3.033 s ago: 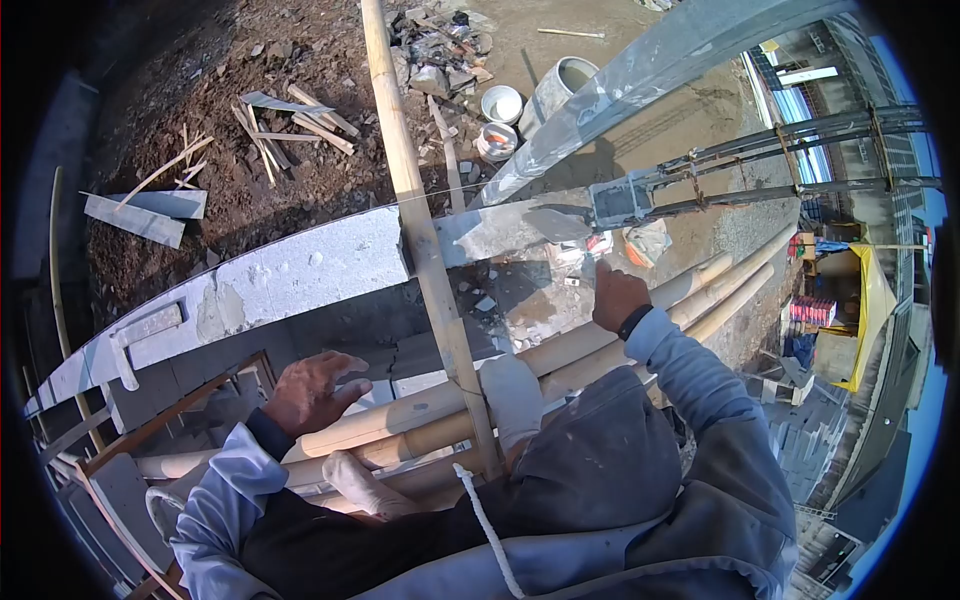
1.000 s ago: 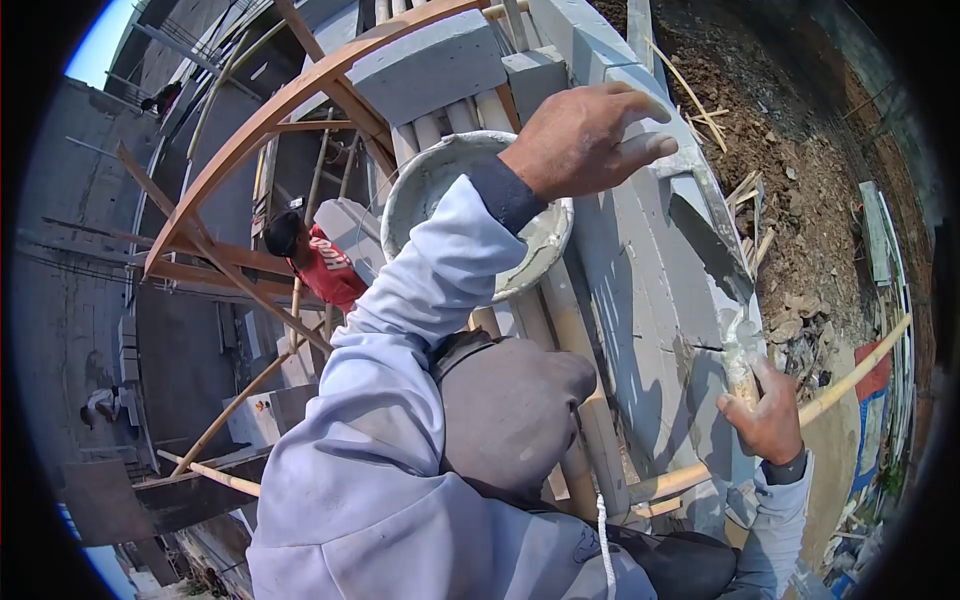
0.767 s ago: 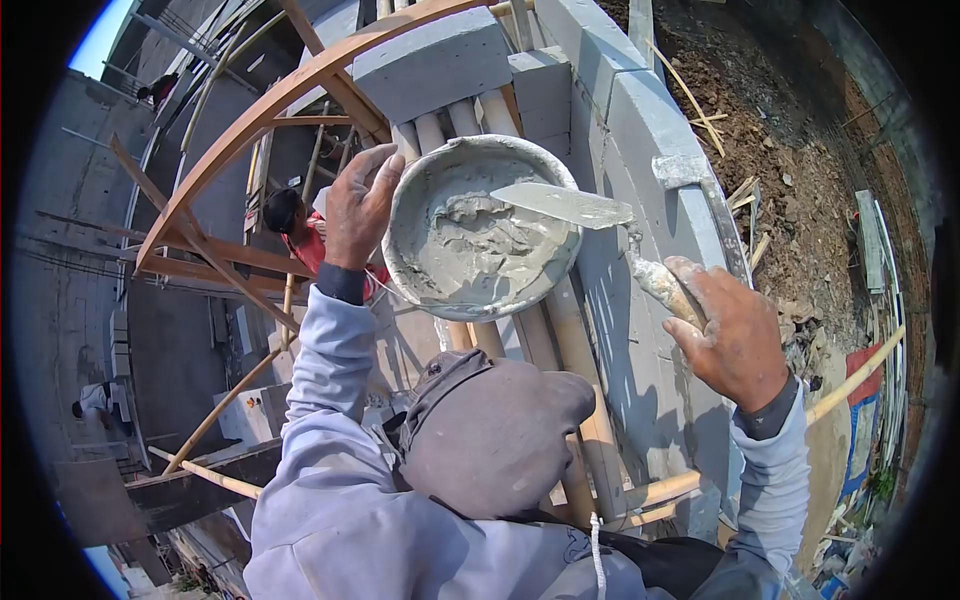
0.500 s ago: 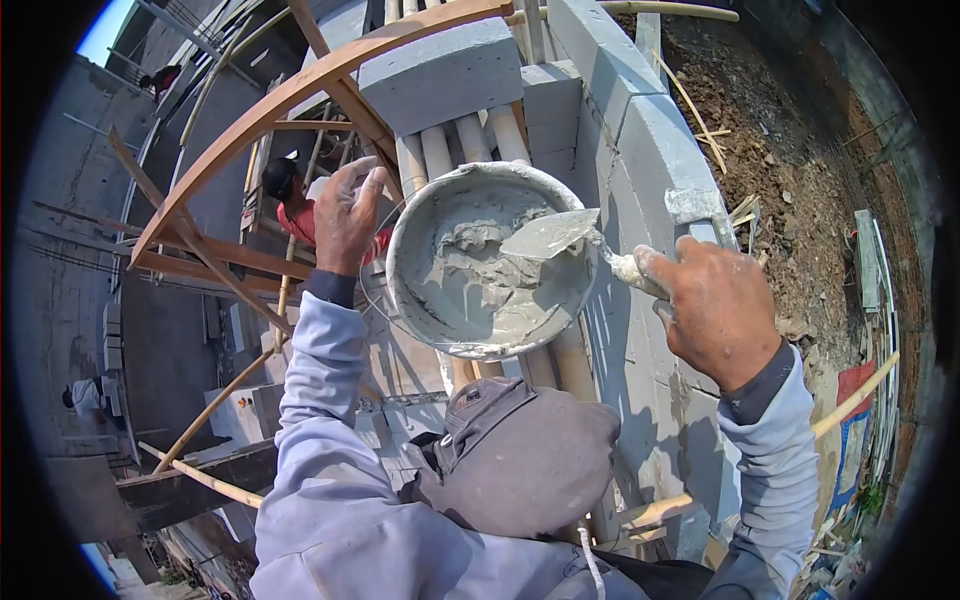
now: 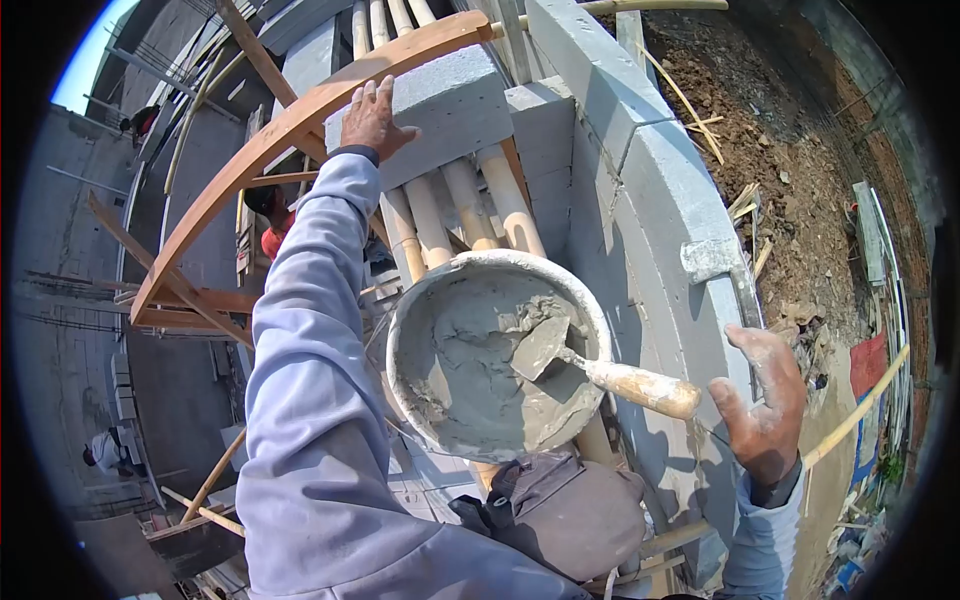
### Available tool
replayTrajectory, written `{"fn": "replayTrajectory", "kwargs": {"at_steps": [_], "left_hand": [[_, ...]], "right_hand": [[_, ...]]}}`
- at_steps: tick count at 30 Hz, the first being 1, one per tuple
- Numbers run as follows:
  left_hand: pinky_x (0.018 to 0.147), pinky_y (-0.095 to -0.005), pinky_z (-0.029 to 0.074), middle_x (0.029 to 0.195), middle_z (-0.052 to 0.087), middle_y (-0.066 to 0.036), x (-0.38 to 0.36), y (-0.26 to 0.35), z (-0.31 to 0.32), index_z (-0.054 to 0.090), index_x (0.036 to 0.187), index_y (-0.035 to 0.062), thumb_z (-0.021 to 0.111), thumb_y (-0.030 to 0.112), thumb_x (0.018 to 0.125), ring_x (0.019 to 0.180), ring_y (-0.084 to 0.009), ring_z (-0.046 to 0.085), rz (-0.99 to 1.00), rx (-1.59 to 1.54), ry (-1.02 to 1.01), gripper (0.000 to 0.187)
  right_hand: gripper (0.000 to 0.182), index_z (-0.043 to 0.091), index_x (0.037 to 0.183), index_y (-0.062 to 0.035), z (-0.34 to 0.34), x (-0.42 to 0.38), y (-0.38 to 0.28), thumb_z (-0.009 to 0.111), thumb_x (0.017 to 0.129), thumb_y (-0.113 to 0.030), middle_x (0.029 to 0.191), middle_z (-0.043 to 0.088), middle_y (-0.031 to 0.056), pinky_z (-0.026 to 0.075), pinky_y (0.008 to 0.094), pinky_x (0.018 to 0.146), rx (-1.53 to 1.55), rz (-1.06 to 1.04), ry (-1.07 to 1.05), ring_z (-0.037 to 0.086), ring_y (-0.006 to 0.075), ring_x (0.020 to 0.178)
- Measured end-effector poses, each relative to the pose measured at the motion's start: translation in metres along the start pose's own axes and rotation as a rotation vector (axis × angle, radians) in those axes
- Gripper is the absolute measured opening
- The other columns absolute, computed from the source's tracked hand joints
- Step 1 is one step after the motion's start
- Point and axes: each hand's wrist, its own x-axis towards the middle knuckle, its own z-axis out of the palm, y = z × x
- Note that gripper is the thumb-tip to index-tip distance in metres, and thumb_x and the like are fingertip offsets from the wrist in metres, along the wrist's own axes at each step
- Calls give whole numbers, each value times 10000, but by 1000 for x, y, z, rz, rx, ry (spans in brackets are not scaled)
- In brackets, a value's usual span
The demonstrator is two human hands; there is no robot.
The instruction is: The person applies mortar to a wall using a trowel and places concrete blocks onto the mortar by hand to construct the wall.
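Note:
My left hand reaches forward with fingers spread against the left end of a grey concrete block that lies across bamboo poles. Nearer to me stands a round bucket, its rim crusted with dried mortar and its inside partly filled with wet grey mortar. A trowel rests there, blade in the mortar and wooden handle sticking out over the right rim. Just right of the handle's end, my right hand is apart from it, thumb and fingers open around air.
A curved wooden frame arches on the left, beside my left arm. The curved block wall runs along the right, with a dirt slope beyond. A person in red is behind the frame; another person is far lower left.
My right hand has let go of the trowel, leaving it in the bucket, and moved right and down. My left hand has moved forward from beside the bucket to the block. The view has shifted.

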Motion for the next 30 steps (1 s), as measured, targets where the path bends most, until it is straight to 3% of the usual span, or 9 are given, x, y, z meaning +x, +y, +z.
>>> {"fn": "replayTrajectory", "kwargs": {"at_steps": [4,6,8,9,10,13,21,24,30], "left_hand": [[1161,-505,246,1547,283,-164,61,-16,13,213,1523,176,859,505,612,1446,-361,220,57,119,-150,1164],[1164,-512,236,1545,291,-158,79,-25,22,185,1533,179,889,515,532,1445,-360,227,45,117,-207,1269],[1160,-521,239,1540,304,-157,89,-34,39,172,1538,185,896,521,505,1441,-354,242,23,108,-280,1305],[1145,-493,284,1526,328,-165,91,-36,43,164,1542,188,898,525,483,1424,-340,291,-4,13,-373,1331],[1119,-457,339,1481,392,-172,92,-46,62,166,1542,181,891,521,480,1386,-328,363,36,5,-277,1330],[1080,-442,380,1355,490,-195,78,-21,34,208,1528,149,870,535,471,1295,-361,456,25,120,-322,1306],[1056,-446,381,1310,475,-249,28,-10,31,284,1421,-40,863,391,510,1224,-406,473,213,33,-46,1162],[1045,-457,384,1296,479,-252,3,7,15,292,1418,-24,853,385,513,1211,-400,480,195,119,-39,1140],[991,-459,386,1193,530,-229,-31,31,-2,406,1330,-15,829,435,501,1163,-377,507,45,-55,-174,1034]], "right_hand": [[340,597,1104,40,-8,-85,85,670,820,-132,989,594,216,473,424,816,-192,504,-82,593,380,903],[322,601,1075,36,-3,-146,105,679,807,-123,957,596,214,476,444,789,-300,370,-201,596,397,894],[304,609,1038,27,-7,-201,107,697,782,-111,939,599,213,481,456,766,-341,587,-436,603,400,879],[305,613,1035,20,-7,-227,108,701,778,-118,927,602,208,480,460,755,-359,637,-419,602,400,858],[306,618,1033,14,-7,-251,107,704,774,-125,915,606,203,478,464,744,-379,687,-402,601,400,838],[300,629,1023,4,-15,-282,92,708,768,-133,903,611,196,480,462,733,-365,806,-390,605,393,819],[343,632,1036,-3,-32,-314,88,729,752,-171,961,613,201,471,462,801,-458,812,-400,608,369,901],[350,630,1028,3,-36,-356,105,727,753,-192,979,614,210,460,467,829,-545,729,-311,591,381,949],[384,619,1029,22,-63,-350,107,742,734,-191,951,619,231,467,483,818,-323,845,-445,585,416,939]]}}
